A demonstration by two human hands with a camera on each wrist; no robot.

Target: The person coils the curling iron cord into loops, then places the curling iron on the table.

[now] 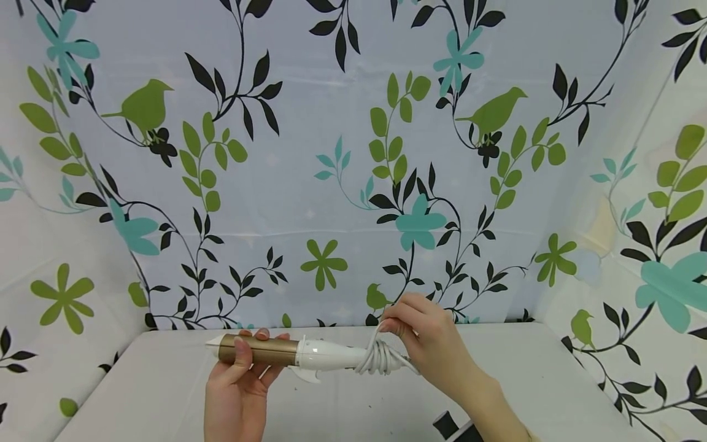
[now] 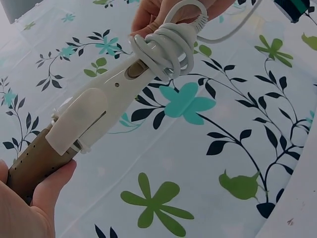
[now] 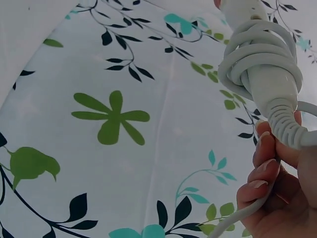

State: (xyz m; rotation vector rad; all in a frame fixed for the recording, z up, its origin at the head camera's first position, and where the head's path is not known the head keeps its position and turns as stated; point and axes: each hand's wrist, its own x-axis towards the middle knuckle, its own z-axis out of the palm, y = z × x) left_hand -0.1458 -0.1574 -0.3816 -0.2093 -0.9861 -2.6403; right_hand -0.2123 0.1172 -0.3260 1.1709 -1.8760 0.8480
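A curling iron (image 1: pixel 331 356) with a gold barrel and white handle is held level over the white table. My left hand (image 1: pixel 240 383) grips it by the barrel, near the pale tip. Several loops of white cord (image 1: pixel 380 359) are wound around the handle's end. At that end my right hand (image 1: pixel 428 341) pinches the cord between thumb and fingers. In the right wrist view, a length of cord (image 3: pixel 240 212) runs out through the curled fingers of the right hand (image 3: pixel 277 193). The lever (image 2: pixel 81 116) on the iron faces the left wrist camera.
Below the right forearm, a black and white object (image 1: pixel 458 428) lies at the front of the table (image 1: pixel 497 368). A patterned sheet (image 1: pixel 287 184) with leaves, birds and flowers hangs behind the table and along both sides. A dark object (image 2: pixel 293 9) shows at the left wrist view's top right corner.
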